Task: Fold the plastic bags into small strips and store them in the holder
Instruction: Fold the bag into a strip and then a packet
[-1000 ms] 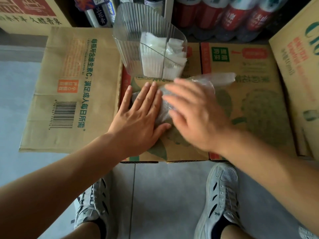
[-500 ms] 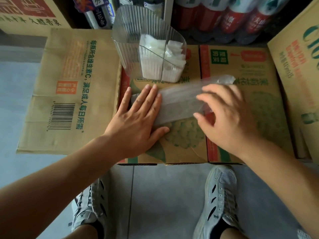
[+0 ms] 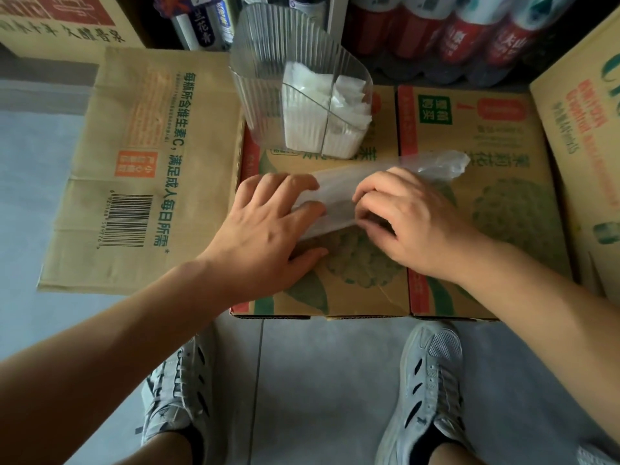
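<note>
Right hand [image 3: 414, 223] nearer left hand [image 3: 268, 229] now, all fingers curled on plastic bag [image 3: 337, 199], long axis left-right.

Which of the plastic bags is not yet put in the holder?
The clear bag, lying as a long strip on the cardboard box in front of the holder. The white folded bags already stand inside the holder.

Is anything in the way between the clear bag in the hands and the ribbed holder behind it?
Nothing visible. The clear plastic bag is on the printed cardboard box, just in front of the clear ribbed plastic holder, whose top is open. Its right side holds white folded bags; the left side looks free.
</note>
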Action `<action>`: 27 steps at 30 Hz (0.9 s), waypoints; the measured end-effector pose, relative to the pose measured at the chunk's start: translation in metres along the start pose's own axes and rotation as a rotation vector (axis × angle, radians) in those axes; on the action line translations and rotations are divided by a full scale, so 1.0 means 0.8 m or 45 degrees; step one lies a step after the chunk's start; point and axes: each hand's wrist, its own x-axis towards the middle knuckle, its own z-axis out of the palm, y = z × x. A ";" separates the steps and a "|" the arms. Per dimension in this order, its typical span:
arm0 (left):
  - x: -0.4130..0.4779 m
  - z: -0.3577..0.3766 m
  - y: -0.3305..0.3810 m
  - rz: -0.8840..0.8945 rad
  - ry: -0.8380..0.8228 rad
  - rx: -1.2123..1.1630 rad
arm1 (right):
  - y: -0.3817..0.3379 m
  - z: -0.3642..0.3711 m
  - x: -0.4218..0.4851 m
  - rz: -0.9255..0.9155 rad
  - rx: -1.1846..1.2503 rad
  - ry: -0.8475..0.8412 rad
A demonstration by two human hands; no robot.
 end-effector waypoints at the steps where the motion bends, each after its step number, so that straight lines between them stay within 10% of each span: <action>1: 0.001 -0.001 0.001 -0.001 0.027 -0.008 | 0.000 -0.002 0.001 0.011 0.020 -0.007; 17: 0.029 -0.021 -0.007 -0.639 0.073 -0.159 | 0.041 -0.020 0.031 0.635 0.225 0.119; 27: 0.022 -0.010 -0.005 -0.231 0.083 0.086 | 0.031 -0.016 0.048 0.648 0.034 0.034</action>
